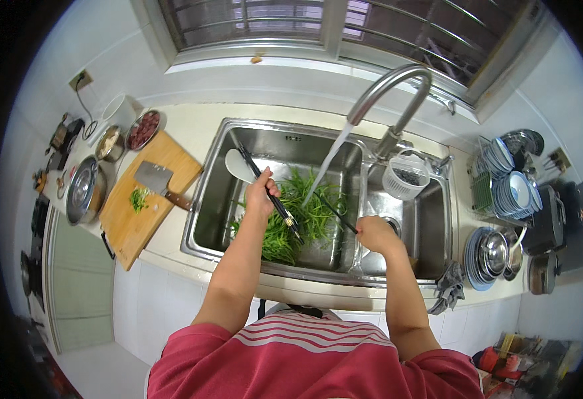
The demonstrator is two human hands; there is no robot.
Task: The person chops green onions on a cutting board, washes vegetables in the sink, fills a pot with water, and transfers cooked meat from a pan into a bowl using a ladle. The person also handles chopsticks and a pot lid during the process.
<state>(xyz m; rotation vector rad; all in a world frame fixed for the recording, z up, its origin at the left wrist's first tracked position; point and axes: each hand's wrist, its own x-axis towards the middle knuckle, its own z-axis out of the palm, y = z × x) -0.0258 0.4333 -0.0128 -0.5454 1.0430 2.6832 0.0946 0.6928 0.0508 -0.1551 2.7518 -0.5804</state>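
Note:
Over the large sink basin (pixel 206 219), my left hand (pixel 261 194) is closed around a bundle of black chopsticks (pixel 285 214) with light tips. A white spoon or rice paddle (pixel 238 165) sticks out on the far side of the same hand; its handle is hidden. My right hand (pixel 378 235), above the divider, grips a thin dark chopstick (pixel 335 211) that points toward the running water (pixel 329 163). Whether it is one stick or a pair I cannot tell. Long leafy greens (pixel 279 241) lie in the basin below both hands.
A curved faucet (pixel 398 78) arches over the sink, with a white strainer basket (pixel 406 177) beside it. To the left, a cleaver (pixel 153 177) lies on a wooden cutting board (pixel 126 226) near metal bowls (pixel 82 193). Right hold a grey cloth (pixel 448 287) and stacked dishes (pixel 512 193).

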